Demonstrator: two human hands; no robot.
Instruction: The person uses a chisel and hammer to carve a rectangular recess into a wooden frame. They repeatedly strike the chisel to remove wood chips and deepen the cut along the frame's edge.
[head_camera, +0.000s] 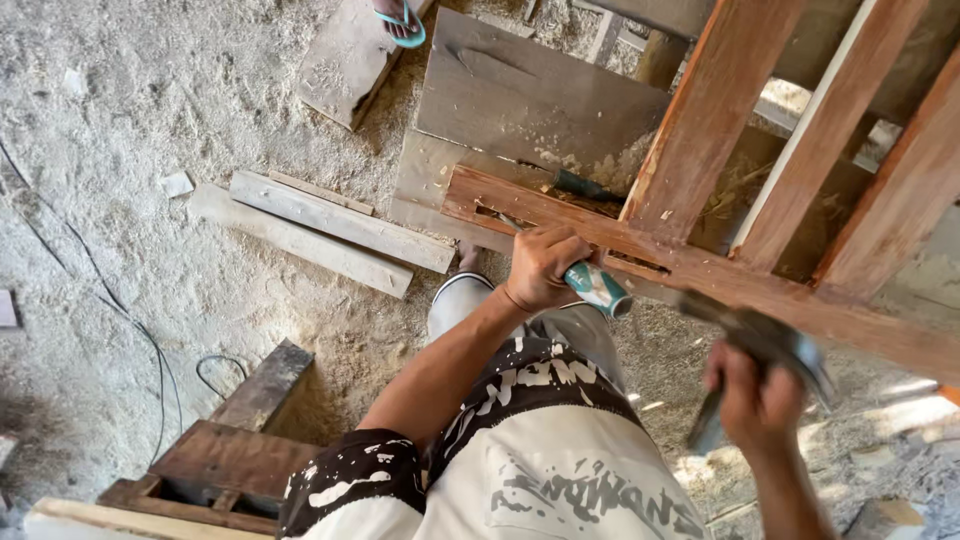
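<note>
Head view, looking straight down. Left hand (540, 268) clenched round a chisel (592, 285) with a teal handle, blade set into a slot in the reddish frame rail (700, 272). Right hand (757, 398) closed round a hammer (765, 345), blurred, raised just off the chisel's butt end. Frame resting across the lap, three uprights (712, 110) rising from the rail toward the top right. Probably mortise chopping in hand: best done with the chisel kept square to the rail, edge seated inside the slot's outline, blows landed flat on the handle end, knuckles kept clear of the hammer's path. Counted: one chisel in grip, a second dark-handled tool (585, 186) lying beside the rail on the grey board; one hammer; two pale planks (335, 228) side by side on the sawdust floor (150, 110); one black cable (150, 350) trailing at left; one foot in a blue sandal (402, 20) at the top edge, another person's; one dark wooden frame (225, 470) at bottom left.
</note>
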